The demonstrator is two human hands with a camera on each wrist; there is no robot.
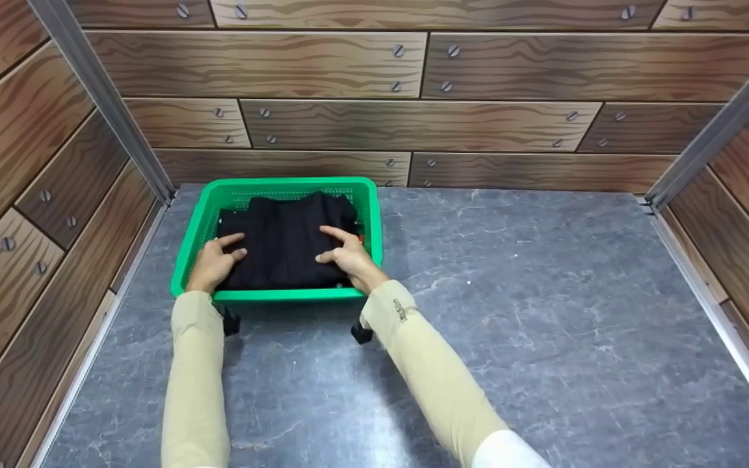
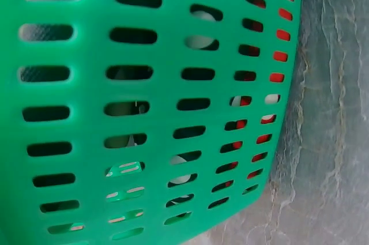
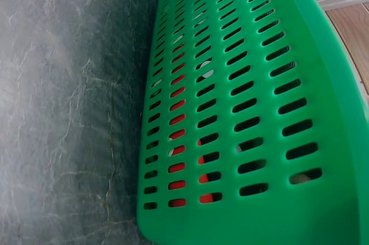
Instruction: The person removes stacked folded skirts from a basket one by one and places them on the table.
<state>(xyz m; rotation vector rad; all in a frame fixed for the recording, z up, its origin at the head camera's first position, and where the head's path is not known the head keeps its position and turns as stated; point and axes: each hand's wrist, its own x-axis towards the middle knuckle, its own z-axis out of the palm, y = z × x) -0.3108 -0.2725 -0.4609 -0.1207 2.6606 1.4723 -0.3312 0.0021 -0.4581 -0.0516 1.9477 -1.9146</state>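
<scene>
Inside the green basket (image 1: 283, 295) | looks like I'm settling the black cloth (image 1: 283, 244) | left hand (image 1: 213, 261), right hand (image 1: 352, 258) on it, fingers (image 1: 230, 240) apart | next probably wants light, even pressure

1. My head camera looks forward and down from above the near side of the green basket (image 1: 376, 218), far enough off to frame its whole rim.
2. My left-wrist camera, turned sideways, faces the basket's slotted near wall (image 2: 161, 121) from very close.
3. My right-wrist camera, also sideways, looks aslant along it.
4. Both wrist views share that wall; all three catch counter (image 1: 517, 325) beside the basket.
</scene>
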